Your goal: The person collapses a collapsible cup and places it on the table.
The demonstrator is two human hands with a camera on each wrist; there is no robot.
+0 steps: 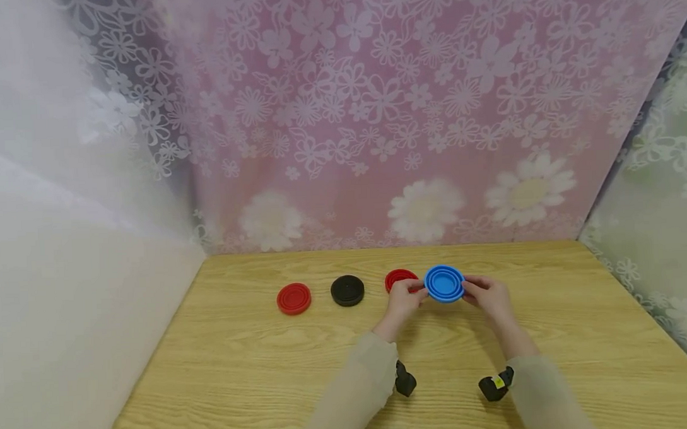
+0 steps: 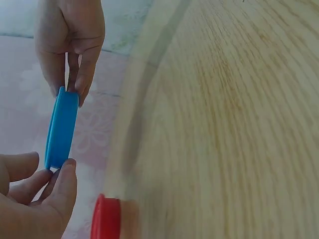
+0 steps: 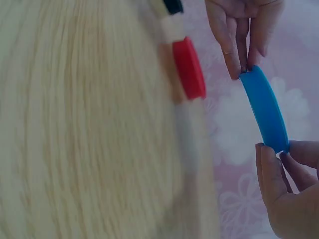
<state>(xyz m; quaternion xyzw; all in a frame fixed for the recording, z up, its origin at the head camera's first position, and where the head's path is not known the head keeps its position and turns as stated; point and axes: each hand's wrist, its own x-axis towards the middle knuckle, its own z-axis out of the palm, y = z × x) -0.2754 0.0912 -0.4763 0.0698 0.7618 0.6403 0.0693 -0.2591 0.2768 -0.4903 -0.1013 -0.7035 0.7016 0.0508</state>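
Note:
A round blue collapsible cup (image 1: 444, 284), folded flat into concentric rings, is held up off the table between both hands. My left hand (image 1: 402, 306) pinches its left edge between thumb and fingers, and my right hand (image 1: 493, 301) pinches the opposite edge. Seen side-on in the left wrist view, the blue cup (image 2: 62, 128) is a thin disc with a rim. Just behind the left hand lies a red collapsible cup (image 1: 400, 275), partly hidden by that hand.
Farther left on the wooden table (image 1: 258, 381) lie a flat black ringed disc (image 1: 347, 291) and another flat red ringed disc (image 1: 293, 299). A pink flowered curtain (image 1: 341, 145) hangs behind the table's far edge. Pale sheets flank both sides.

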